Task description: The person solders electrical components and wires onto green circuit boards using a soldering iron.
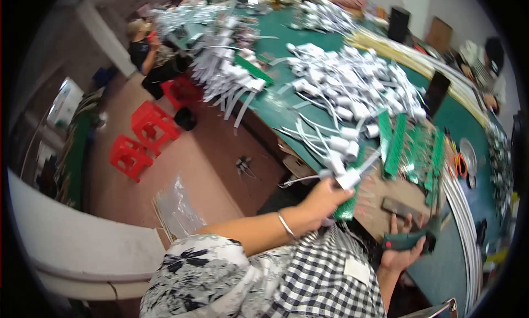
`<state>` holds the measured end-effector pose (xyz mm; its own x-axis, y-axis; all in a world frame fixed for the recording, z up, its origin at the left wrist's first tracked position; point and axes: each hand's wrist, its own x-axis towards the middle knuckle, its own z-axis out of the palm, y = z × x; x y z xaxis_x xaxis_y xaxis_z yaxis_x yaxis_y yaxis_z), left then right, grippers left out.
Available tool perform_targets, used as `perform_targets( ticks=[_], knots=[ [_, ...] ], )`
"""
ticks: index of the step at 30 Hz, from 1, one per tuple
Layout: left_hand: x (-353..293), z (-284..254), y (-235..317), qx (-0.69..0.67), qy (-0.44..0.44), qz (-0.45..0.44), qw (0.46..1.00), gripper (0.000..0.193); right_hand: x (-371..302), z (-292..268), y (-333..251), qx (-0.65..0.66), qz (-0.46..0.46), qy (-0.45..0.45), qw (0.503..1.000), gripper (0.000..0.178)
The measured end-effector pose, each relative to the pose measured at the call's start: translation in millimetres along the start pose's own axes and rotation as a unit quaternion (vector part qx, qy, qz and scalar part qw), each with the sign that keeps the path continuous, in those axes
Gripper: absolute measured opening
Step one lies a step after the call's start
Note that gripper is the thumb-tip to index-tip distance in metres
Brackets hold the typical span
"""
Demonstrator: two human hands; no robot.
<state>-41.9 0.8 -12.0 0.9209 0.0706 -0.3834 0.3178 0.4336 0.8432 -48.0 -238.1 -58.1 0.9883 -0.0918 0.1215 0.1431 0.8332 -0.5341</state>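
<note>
My left hand [321,201] is closed on a white cylindrical piece [348,179] at the near table edge. A flat white strip runs up from that piece. Just below it, a green strip [346,209] lies partly hidden by my fingers. My right hand [404,252] is wrapped round a dark green handheld tool [401,241] with a red spot on its side; its exact kind I cannot make out. Beyond the tool sits a dark flat block [401,208] on a brown board [374,199]. More white cylinders with thin white leads [339,144] lie just beyond my left hand.
A large heap of white cylinders [352,81] covers the green table [275,117]. Green strips with wires [413,152] lie right of it, near orange scissors [460,165]. Long white strips [463,224] run along the right. Red stools [151,125] and a seated person [147,56] are at left.
</note>
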Motion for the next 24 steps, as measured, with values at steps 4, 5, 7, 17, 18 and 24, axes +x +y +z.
perform_targets(
  ticks=[4,5,7,17,18,24],
  knots=[
    [-11,-22,26,-0.093,-0.042,-0.095,0.990,0.033,4,5,4,0.001,-0.002,0.028,1.000,0.052],
    [-14,-25,30,-0.130,-0.054,-0.103,0.985,0.032,6,8,6,0.000,-0.005,0.019,1.000,0.052],
    [-17,-30,28,-0.199,-0.022,-0.092,0.976,0.030,9,11,8,-0.003,-0.012,0.028,1.000,0.052],
    [-29,-58,17,-0.243,-0.179,0.055,0.952,0.070,4,23,2,-0.051,-0.006,0.081,0.995,0.059],
    [-29,-56,20,-0.220,-0.172,0.064,0.958,0.070,5,22,3,-0.048,-0.008,0.075,0.996,0.059],
    [-25,-70,76,-0.216,-0.256,0.254,0.907,0.072,1,10,5,-0.023,-0.024,0.046,0.998,0.050]
  ],
)
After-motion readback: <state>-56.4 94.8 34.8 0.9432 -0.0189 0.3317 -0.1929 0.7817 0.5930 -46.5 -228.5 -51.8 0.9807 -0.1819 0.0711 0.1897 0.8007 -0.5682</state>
